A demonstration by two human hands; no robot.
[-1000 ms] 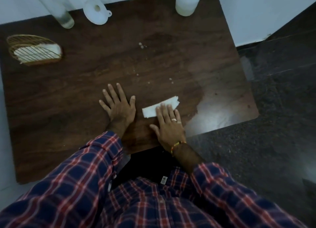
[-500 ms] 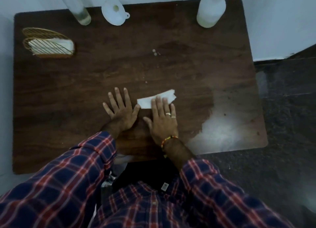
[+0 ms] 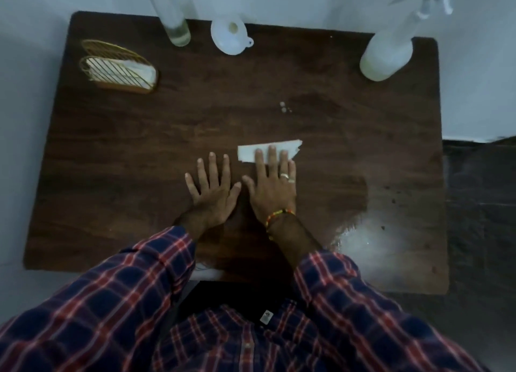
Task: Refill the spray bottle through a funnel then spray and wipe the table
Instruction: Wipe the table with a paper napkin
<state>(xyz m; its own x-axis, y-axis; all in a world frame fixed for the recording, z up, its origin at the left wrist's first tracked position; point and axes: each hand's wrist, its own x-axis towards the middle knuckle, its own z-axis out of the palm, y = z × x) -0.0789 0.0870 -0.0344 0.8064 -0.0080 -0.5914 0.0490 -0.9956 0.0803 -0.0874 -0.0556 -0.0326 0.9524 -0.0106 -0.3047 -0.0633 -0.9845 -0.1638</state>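
Wiping step: right hand (image 3: 272,189), fingers flat and spread, presses the folded tissue (image 3: 269,149) near the table (image 3: 111,154) centre; left hand (image 3: 213,189) lies open beside it. Spray bottle (image 3: 391,50) stands at the far right corner. Best practice, by judgement: keep even palm pressure, sweeping toward the droplets (image 3: 283,107).

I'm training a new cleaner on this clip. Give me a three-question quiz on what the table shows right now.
1. True or false: the right hand presses the tissue flat on the table.
2. Which stands nearest the funnel? A) spray bottle B) clear bottle C) wire holder
3. What does the left hand hold?

Key: 1 true; 2 B; 3 nothing, it lies flat on the wood.
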